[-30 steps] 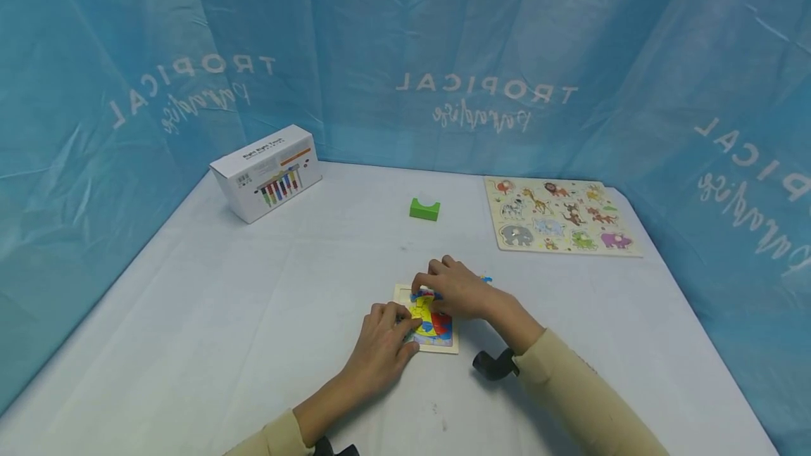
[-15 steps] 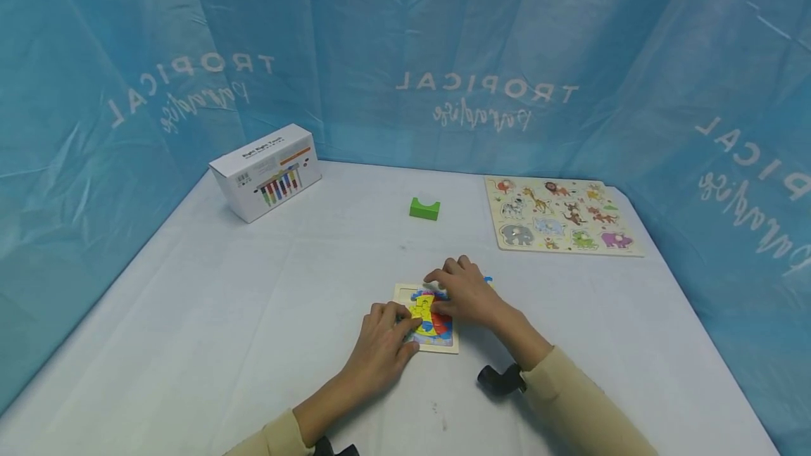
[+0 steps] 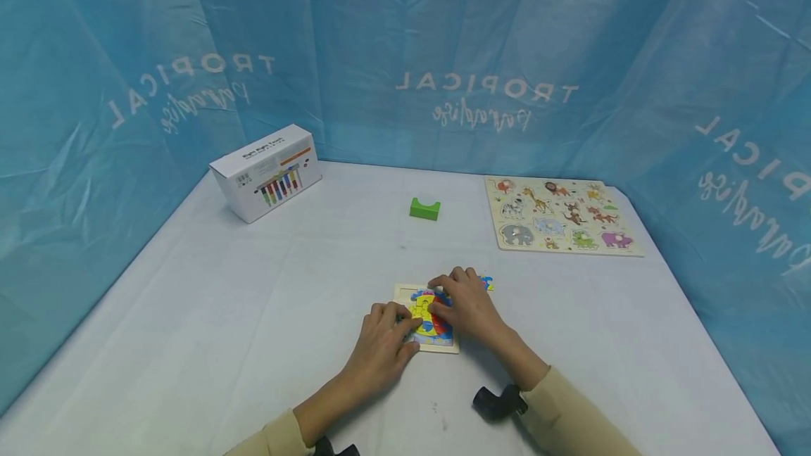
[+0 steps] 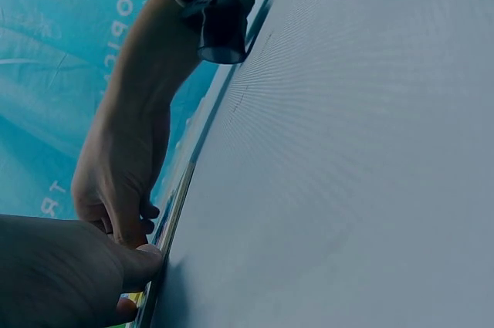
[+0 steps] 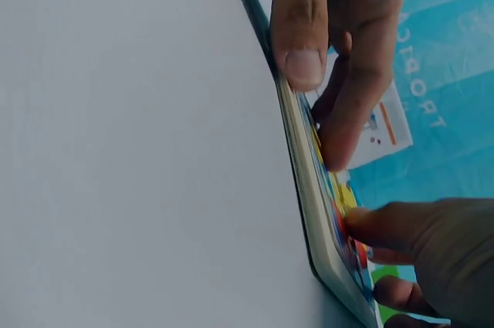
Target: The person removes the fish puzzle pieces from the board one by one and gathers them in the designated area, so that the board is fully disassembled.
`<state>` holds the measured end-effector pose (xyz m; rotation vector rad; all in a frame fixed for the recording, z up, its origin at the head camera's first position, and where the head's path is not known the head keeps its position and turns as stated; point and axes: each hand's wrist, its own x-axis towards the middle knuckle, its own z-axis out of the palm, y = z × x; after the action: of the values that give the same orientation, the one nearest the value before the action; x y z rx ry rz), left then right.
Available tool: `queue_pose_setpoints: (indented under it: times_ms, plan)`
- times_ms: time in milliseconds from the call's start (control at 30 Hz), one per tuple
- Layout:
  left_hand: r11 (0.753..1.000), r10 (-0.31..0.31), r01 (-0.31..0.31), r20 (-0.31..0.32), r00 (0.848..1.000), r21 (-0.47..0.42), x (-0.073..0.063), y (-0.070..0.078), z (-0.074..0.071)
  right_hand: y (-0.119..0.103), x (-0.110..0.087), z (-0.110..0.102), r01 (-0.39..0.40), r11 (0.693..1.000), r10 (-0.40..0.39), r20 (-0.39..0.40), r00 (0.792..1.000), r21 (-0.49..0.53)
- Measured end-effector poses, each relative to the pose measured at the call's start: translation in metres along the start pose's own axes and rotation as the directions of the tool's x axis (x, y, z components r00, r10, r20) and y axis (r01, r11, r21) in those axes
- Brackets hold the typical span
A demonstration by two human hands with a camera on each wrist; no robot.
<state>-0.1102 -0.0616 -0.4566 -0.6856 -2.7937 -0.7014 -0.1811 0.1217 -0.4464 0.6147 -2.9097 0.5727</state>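
A small wooden jigsaw puzzle (image 3: pixel 431 348) lies on the white table, with yellow, red and blue pieces inside its pale frame. My left hand (image 3: pixel 378 347) rests along its left side. In the right wrist view the left thumb (image 5: pixel 303 69) presses the frame's edge while the left index finger (image 5: pixel 351 123) touches the pieces. My right hand (image 3: pixel 470 308) is over the puzzle's upper right, thumb and fingers spread around the red piece (image 5: pixel 361 253). Its thumb (image 5: pixel 386 224) touches the puzzle's surface. A blue-and-yellow loose piece (image 3: pixel 486 283) shows behind the right hand, partly hidden.
A green wooden block (image 3: pixel 424 210) with a curved notch stands beyond the puzzle. Farther right lies an animal peg puzzle board (image 3: pixel 557 217). A white box (image 3: pixel 266 173) stands at the back left. Blue curtains (image 3: pixel 380 41) surround the table.
My right hand has shifted right and then slightly nearer across the puzzle, uncovering its upper pieces. More of the loose piece now shows. My left hand stays in place.
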Motion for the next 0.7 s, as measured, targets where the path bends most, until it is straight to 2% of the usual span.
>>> queue_pose_setpoints:
  times_ms: [233,567,700]
  plan:
    - [1.0,0.006,-0.006,-0.007,1.0,0.0,0.0,-0.001,0.001,-0.003,-0.004,0.002,-0.02,1.0,0.02,-0.024,1.0,0.023]
    - [1.0,-0.001,0.001,-0.004,1.0,-0.012,-0.001,0.0,0.001,-0.009,-0.004,0.002,0.021,0.998,-0.023,-0.03,0.999,-0.063]
    - [1.0,0.0,0.0,-0.004,1.0,-0.014,-0.001,0.0,0.0,-0.011,-0.003,0.001,0.012,0.998,-0.013,-0.023,1.0,-0.056]
